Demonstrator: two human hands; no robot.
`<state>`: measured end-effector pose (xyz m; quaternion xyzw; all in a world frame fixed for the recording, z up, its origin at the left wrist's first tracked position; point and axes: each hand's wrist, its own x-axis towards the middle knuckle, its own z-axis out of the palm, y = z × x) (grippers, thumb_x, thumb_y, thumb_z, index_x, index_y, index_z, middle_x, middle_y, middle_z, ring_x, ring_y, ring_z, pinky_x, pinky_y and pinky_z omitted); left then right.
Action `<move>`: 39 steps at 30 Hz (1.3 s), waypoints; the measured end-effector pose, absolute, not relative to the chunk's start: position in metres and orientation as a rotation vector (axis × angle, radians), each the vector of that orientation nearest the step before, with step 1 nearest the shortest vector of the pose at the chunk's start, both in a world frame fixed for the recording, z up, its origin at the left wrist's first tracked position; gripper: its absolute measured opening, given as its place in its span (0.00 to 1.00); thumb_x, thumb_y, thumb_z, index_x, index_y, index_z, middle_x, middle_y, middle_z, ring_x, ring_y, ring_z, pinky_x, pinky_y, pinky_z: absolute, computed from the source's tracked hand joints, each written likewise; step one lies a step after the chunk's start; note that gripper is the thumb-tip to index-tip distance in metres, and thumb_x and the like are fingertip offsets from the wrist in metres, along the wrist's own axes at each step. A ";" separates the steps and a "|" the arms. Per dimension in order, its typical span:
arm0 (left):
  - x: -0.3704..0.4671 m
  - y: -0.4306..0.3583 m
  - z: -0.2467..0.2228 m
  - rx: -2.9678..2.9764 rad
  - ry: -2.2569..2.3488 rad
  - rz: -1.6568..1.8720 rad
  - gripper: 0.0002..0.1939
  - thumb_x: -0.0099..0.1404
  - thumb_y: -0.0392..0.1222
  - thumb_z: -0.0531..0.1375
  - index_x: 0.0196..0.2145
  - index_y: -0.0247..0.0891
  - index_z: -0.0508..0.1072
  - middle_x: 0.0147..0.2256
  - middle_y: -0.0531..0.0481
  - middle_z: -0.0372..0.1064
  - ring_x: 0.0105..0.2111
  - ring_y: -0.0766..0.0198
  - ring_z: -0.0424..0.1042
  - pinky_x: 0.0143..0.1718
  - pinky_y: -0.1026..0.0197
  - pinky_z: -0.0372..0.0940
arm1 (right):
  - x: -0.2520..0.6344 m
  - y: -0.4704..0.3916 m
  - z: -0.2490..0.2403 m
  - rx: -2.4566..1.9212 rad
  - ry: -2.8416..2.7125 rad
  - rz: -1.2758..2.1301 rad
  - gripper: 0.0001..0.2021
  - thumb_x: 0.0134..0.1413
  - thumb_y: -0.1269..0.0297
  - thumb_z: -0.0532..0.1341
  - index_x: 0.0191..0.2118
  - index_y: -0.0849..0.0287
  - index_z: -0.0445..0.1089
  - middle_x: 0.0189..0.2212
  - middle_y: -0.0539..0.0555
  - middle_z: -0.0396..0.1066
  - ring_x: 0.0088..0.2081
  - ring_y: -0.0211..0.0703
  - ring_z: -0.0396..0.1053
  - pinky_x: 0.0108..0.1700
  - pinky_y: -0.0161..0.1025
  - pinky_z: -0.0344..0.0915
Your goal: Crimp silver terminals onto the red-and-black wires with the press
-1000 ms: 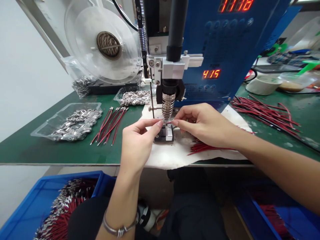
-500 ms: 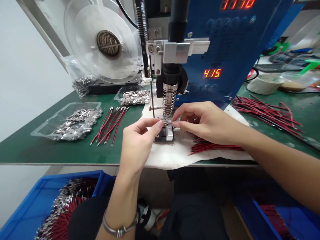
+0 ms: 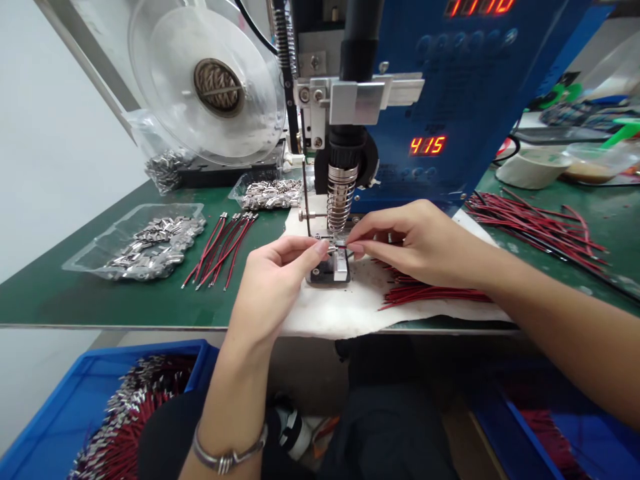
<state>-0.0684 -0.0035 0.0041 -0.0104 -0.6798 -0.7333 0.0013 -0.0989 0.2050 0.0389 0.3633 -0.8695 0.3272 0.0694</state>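
Note:
My left hand (image 3: 265,287) is closed, thumb and forefinger pinching a small silver metal connector (image 3: 332,248) over the little metal fixture (image 3: 341,265). Across from it, my right hand (image 3: 420,243) pinches a thin wire (image 3: 343,247); a dark strand shows at its end, meeting or nearly meeting the connector. Directly above both fingertips is the spring-wrapped tip of a soldering machine (image 3: 342,193). Most of the held wire is hidden by my right hand. Below that hand, red and black wires (image 3: 425,294) lie on a white cloth (image 3: 330,323).
Left on the green table (image 3: 150,310) are finished-looking wires with metal ends (image 3: 220,250) and a clear tray of connectors (image 3: 95,257). A second tray (image 3: 273,193) stands behind. More wires (image 3: 540,223) lie right. A blue bin (image 3: 60,393) sits below the table.
Between the fingertips a red strand showed before; a dark strand shows now. Both hands stay at the fixture, with my left wrist shifted slightly left.

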 end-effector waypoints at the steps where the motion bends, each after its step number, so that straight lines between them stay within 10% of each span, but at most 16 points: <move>1: -0.068 -0.004 0.004 -0.047 -2.144 -2.299 0.11 0.54 0.47 0.73 0.31 0.37 0.81 0.31 0.48 0.76 0.23 0.72 0.64 0.24 0.67 0.56 | -0.099 0.205 0.039 1.089 -2.612 0.980 0.08 0.63 0.64 0.61 0.38 0.60 0.78 0.24 0.48 0.74 0.22 0.33 0.63 0.28 0.33 0.59; 39: -0.067 -0.004 -0.003 -0.016 -2.183 -2.130 0.12 0.56 0.49 0.71 0.31 0.37 0.81 0.28 0.50 0.75 0.20 0.73 0.59 0.21 0.66 0.53 | -0.097 0.203 0.039 1.144 -2.578 0.958 0.07 0.61 0.67 0.61 0.35 0.61 0.76 0.28 0.51 0.77 0.26 0.34 0.68 0.31 0.34 0.62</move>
